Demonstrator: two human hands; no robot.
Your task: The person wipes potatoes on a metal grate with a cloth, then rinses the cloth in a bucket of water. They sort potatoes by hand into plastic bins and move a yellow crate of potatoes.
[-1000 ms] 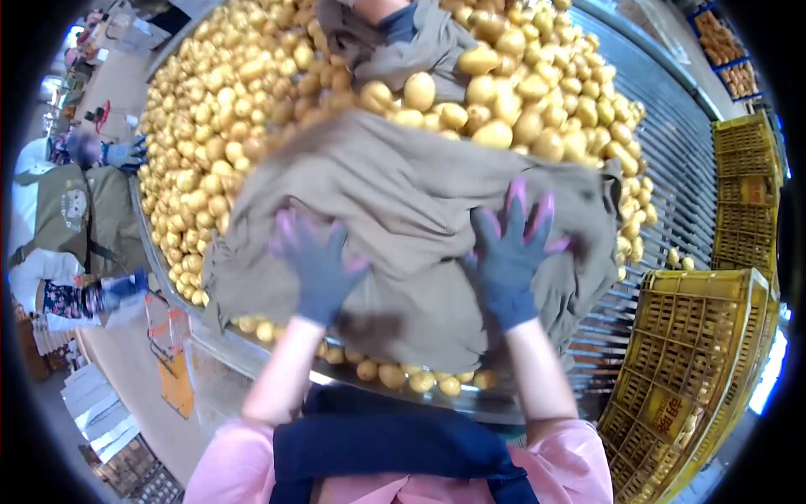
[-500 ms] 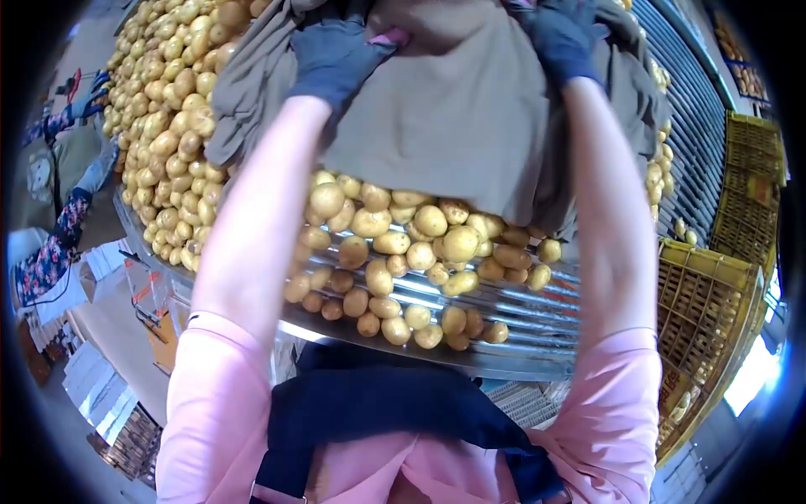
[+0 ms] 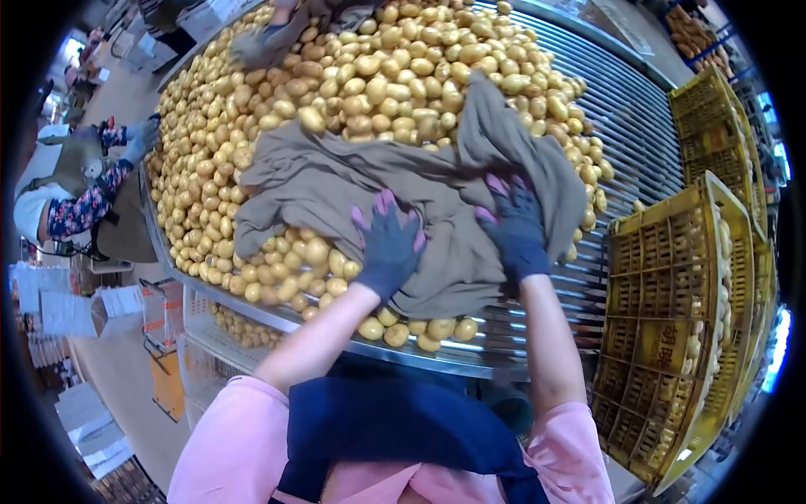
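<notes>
A grey-brown cloth lies crumpled over a heap of yellow potatoes, one corner bunched up at the right. My left hand, in a dark glove with purple fingertips, rests flat on the cloth's near part with its fingers spread. In a matching glove, my right hand presses on the cloth farther right, fingers also apart. Several potatoes show below the cloth's near edge, close to the metal rim of the table.
Metal rollers run along the right of the heap. Yellow plastic crates holding potatoes stand at the right. A co-worker's gloved hand is at the left edge; another gloved hand is at the far side. An orange-framed cart stands lower left.
The cloth has come down toward me and lies flatter, uncovering potatoes behind it. Both hands have moved nearer my body and now lie spread on it. The view has shifted too.
</notes>
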